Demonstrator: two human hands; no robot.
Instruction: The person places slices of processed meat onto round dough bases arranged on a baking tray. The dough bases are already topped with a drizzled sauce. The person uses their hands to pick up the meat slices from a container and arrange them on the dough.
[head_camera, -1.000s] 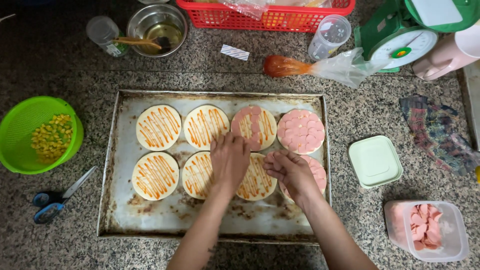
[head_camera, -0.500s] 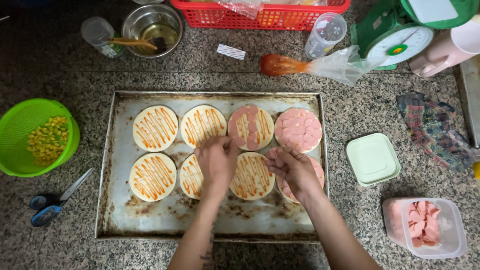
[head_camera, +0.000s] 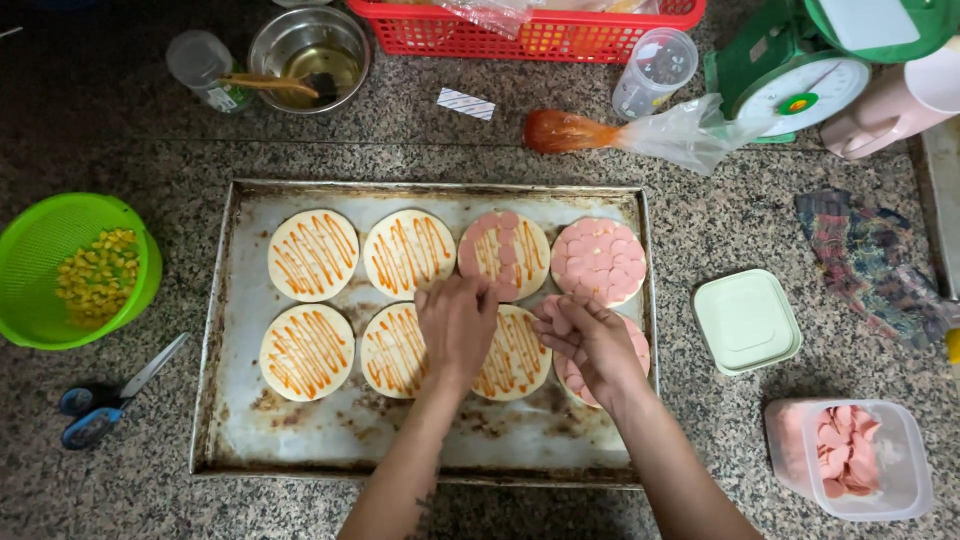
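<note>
A worn metal baking tray (head_camera: 230, 420) holds several round dough bases striped with orange sauce. The top right base (head_camera: 600, 262) is fully covered in pink sausage slices; the one beside it (head_camera: 503, 255) is partly covered. My left hand (head_camera: 457, 325) hovers over the lower middle bases, its fingertips pinched at the lower edge of the partly covered base. My right hand (head_camera: 590, 340) lies over the lower right base, holding several pink sausage slices (head_camera: 556, 318).
A clear tub of sausage slices (head_camera: 850, 458) and its pale green lid (head_camera: 746, 321) lie to the right. A green colander of corn (head_camera: 75, 270) and blue scissors (head_camera: 110, 395) sit on the left. At the back: steel bowl (head_camera: 308, 45), red basket (head_camera: 520, 25), sauce bag (head_camera: 620, 130), green scale (head_camera: 790, 75).
My left hand has moved up toward the partly covered base, which now carries more sausage slices along its left side. My right hand has stayed over the lower right base.
</note>
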